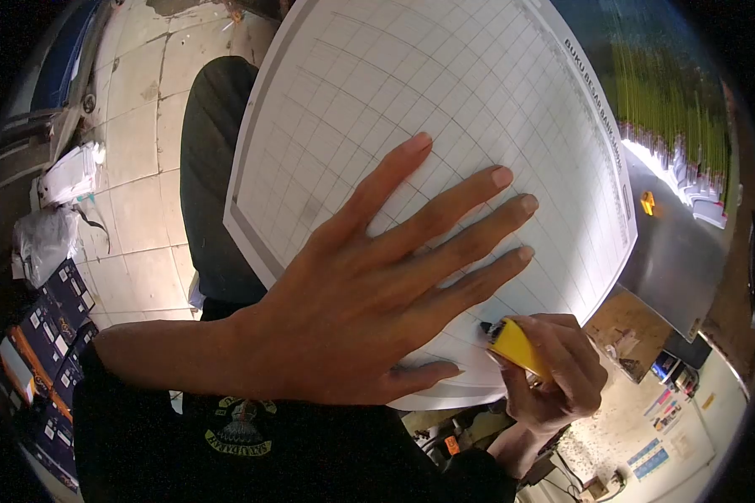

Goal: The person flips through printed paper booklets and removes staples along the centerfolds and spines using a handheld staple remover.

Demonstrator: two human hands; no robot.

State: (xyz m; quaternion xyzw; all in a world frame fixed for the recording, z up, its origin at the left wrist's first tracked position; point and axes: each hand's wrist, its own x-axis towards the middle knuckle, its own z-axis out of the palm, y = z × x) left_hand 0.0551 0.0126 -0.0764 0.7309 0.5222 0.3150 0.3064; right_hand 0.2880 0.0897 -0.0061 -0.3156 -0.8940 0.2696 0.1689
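Observation:
A large white gridded sheet (361, 92) with printed lettering along its right edge lies across the middle. My left hand (377, 268) rests palm down on it, fingers spread, holding nothing. Near the sheet's lower right edge, my right hand (558, 369) is closed around a small yellow object (520, 348). That object has a dark end, which is close to or on the sheet; contact is unclear. The fingers partly cover the yellow object, so its full shape is hidden.
Below the sheet is a dark-clothed leg (218, 168) over a tiled floor (134, 201). Dark boxes (63, 293) and a plastic bag (46, 243) stand at the left. A grey surface (671, 260) at the right holds a small orange-yellow item (648, 203).

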